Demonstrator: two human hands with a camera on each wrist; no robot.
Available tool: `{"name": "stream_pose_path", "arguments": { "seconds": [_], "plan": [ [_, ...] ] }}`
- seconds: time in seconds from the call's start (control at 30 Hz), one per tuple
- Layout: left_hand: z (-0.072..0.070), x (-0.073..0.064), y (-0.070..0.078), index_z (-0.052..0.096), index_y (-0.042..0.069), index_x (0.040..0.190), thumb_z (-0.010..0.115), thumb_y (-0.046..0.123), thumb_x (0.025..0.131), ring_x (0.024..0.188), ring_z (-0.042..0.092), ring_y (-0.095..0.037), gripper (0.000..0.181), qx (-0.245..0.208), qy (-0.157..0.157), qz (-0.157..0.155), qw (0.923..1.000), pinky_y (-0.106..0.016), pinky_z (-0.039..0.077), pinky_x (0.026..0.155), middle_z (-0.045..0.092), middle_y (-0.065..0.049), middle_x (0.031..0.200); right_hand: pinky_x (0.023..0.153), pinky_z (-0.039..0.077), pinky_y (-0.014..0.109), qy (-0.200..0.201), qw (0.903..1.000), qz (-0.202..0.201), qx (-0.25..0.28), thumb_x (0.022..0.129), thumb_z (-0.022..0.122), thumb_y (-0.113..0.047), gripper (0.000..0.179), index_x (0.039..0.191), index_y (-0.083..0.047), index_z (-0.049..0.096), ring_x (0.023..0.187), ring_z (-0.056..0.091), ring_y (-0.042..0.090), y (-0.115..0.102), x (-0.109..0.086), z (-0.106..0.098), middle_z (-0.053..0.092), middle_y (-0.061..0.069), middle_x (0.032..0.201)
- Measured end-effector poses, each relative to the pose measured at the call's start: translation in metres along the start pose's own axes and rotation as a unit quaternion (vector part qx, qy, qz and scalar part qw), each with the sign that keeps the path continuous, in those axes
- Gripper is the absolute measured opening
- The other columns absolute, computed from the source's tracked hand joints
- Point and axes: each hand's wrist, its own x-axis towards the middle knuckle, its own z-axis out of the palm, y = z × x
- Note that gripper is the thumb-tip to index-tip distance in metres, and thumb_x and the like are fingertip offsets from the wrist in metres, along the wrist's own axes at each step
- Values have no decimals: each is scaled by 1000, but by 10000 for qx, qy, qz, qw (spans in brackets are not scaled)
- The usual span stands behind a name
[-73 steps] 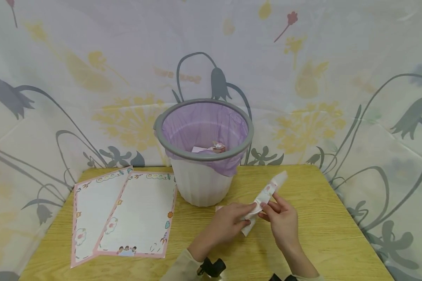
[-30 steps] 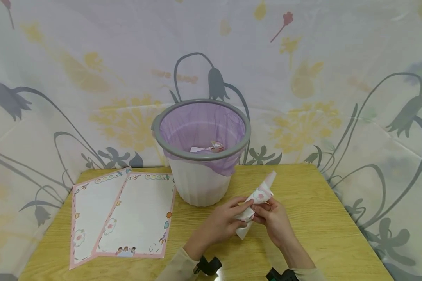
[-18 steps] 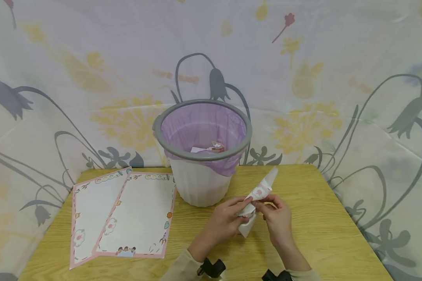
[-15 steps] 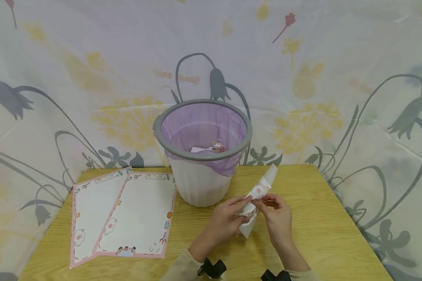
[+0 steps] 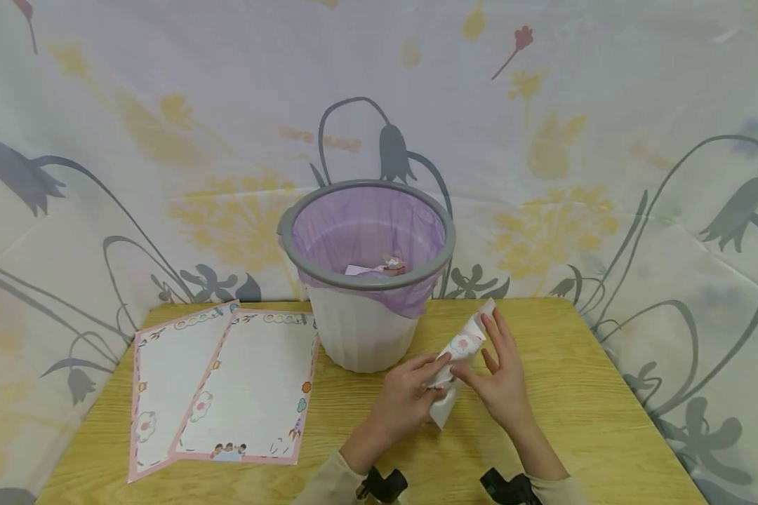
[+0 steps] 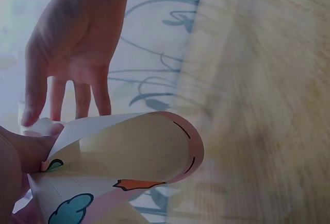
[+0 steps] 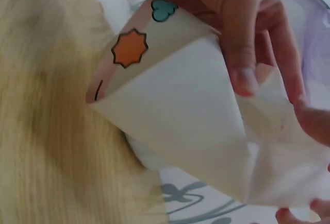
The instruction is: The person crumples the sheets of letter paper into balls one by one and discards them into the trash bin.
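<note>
A sheet of white paper with a pink printed border, folded into a strip (image 5: 462,345), slants up over the right half of the table. My left hand (image 5: 406,394) pinches its middle, thumb in front. My right hand (image 5: 504,382) is spread along its right side, fingertips at the upper end and thumb near the middle. In the left wrist view, the lower end of the paper (image 6: 195,149) curves into an open loop. The right wrist view shows this end (image 7: 180,110) flaring wide, with a blue cloud and an orange star on its border.
A white bin with a grey rim (image 5: 365,283) and purple liner (image 5: 366,210) stands at the back middle, holding some wrappers (image 5: 391,265). Two overlapping sheets with pink borders (image 5: 246,393) lie on the left of the wooden table (image 5: 581,414). A floral curtain (image 5: 227,91) hangs behind.
My right fingers, earlier bent at the paper's middle, have straightened and reached up to its upper end. My left hand keeps its pinch. The strip looked longer and flatter at first.
</note>
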Motion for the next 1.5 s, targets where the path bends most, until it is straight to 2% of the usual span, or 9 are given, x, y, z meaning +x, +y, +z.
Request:
{"name": "stream_pose_path", "arguments": {
  "seconds": [0.13,0.27,0.4,0.53,0.63,0.73,0.97,1.33,1.5],
  "plan": [
    [-4,2,-1,61,7,136,78,4,84,115,63,-23,55,-112,-51,-20,9999,-21,52,89,63,-11,131,104,42,47,-598,9977,185,276,80,77,10,93,157,-10,29,143,24,43,0,3,-12,10,15,164],
    [-8,3,-3,63,2,132,79,2,81,114,64,-26,54,-351,-66,56,9993,-19,52,87,64,-15,129,98,47,27,-809,9958,120,417,77,78,12,88,153,-4,37,140,37,25,-1,4,-17,26,21,158],
    [-10,4,-4,66,0,127,81,4,78,109,67,-24,52,-483,-59,75,9988,-16,52,84,67,-14,123,97,49,44,-995,9944,18,362,74,82,10,90,152,-6,40,134,41,16,1,4,-15,38,18,150],
    [-11,4,-5,69,3,124,82,8,77,105,68,-18,49,-512,-137,-63,9986,-16,51,84,70,-8,118,94,48,55,-1133,9933,-16,242,72,85,6,100,156,-12,34,134,39,32,4,1,-11,37,15,148],
    [-11,2,-6,70,5,124,82,9,77,105,67,-15,49,-532,-239,-199,9981,-16,51,84,70,-6,117,93,48,56,-1217,9923,-70,209,70,87,6,106,157,-13,30,134,36,42,5,-3,-9,35,16,147],
    [-12,2,-7,70,6,124,83,9,78,104,66,-12,48,-515,-341,-317,9976,-15,52,82,70,-7,117,93,48,56,-1341,9908,-111,149,67,89,5,111,158,-12,27,134,33,43,7,-6,-7,33,18,146],
    [-15,2,-10,70,9,125,84,11,78,82,67,-4,49,-887,-490,-809,9916,-14,48,53,72,-6,111,93,47,59,-1725,9849,-55,-158,60,94,-9,126,161,-18,18,134,32,40,11,-7,-2,25,20,148],
    [-13,2,-6,72,10,122,85,14,76,82,67,-5,48,-1157,-287,-1174,9859,-18,51,55,72,-3,112,98,45,54,-2122,9715,-280,-1021,55,96,-27,134,161,-17,14,137,34,42,3,-9,4,20,20,155],
    [-11,3,-1,72,9,121,84,10,77,78,69,-9,45,-1345,-226,-1269,9825,-19,52,51,72,-5,111,97,48,47,-1918,9748,-363,-1081,59,97,-17,125,159,-13,23,135,39,40,1,-12,10,23,20,154]
  ]
}}
